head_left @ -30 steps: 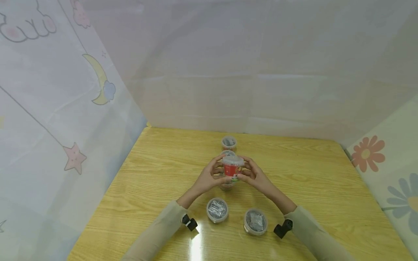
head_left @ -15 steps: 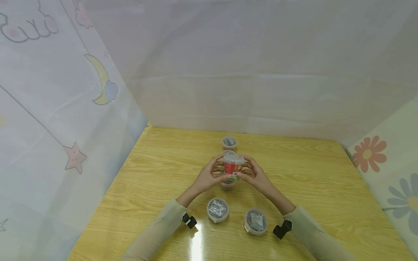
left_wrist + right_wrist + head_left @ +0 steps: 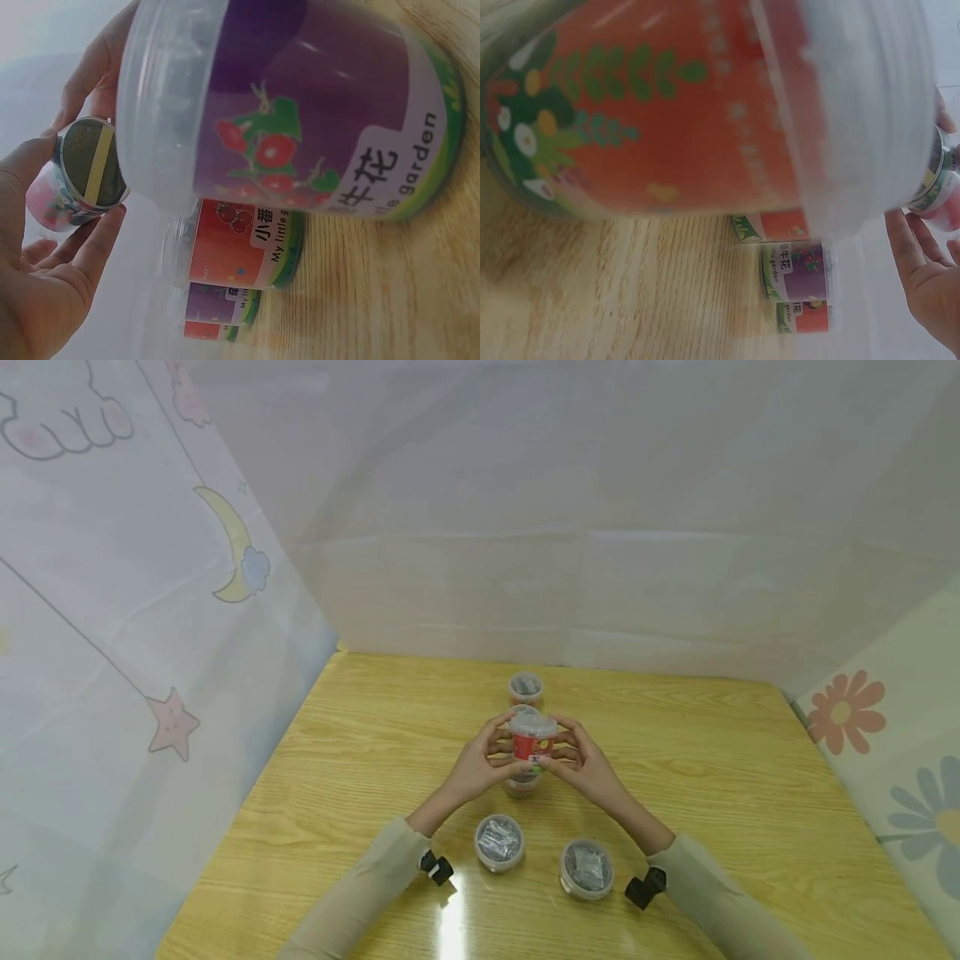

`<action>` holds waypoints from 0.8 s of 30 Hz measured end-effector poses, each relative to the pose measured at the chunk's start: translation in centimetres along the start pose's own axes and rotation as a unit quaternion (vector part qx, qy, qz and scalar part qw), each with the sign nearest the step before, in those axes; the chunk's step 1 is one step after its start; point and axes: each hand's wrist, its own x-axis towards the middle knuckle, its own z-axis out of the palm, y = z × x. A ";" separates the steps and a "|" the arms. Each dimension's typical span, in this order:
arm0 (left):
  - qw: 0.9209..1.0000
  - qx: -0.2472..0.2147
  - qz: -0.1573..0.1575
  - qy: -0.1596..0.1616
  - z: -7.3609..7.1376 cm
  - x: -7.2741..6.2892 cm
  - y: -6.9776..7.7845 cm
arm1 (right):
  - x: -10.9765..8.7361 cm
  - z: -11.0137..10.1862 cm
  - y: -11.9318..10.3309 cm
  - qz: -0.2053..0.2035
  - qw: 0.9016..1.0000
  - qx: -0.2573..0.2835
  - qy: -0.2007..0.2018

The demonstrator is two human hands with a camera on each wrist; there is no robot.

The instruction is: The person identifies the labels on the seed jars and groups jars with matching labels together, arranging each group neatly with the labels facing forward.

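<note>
Between both hands, above the middle of the table, is a small lidded plastic tub [image 3: 533,747] with a red label. My left hand [image 3: 477,768] grips its left side, thumb low on the front and fingers behind. The right hand [image 3: 590,770] holds the right side the same way. In the left wrist view the dark underside of this tub [image 3: 84,159] shows a yellow strip across it, with the left hand [image 3: 56,277] around it. The right wrist view catches only part of the tub [image 3: 949,199] beside the right hand's fingers [image 3: 907,244].
Nearest me stand a purple-labelled tub [image 3: 315,105], on the left, and an orange-labelled tub [image 3: 660,120], on the right. A row of more tubs runs away behind the held one, including a far tub [image 3: 525,687]. The wooden table [image 3: 360,760] meets a cloth wall [image 3: 480,568].
The held tub has shifted very slightly, and its label seems turned a little. Both hands keep their hold in nearly the same place; the tubs on the table have not moved.
</note>
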 end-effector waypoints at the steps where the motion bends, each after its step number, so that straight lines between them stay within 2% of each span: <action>1: 1.000 -0.001 -0.002 0.000 0.0 0.0 0.0 | 0.0 0.0 0.0 0.000 1.000 -0.001 0.001; 10: 0.999 -0.030 -0.018 -0.008 -0.3 0.0 0.0 | 0.2 -0.2 0.2 0.005 1.000 0.024 -0.006; 24: 0.994 -0.086 -0.056 -0.021 -0.6 0.2 -0.3 | 0.1 -0.4 0.1 -0.001 0.997 0.058 -0.053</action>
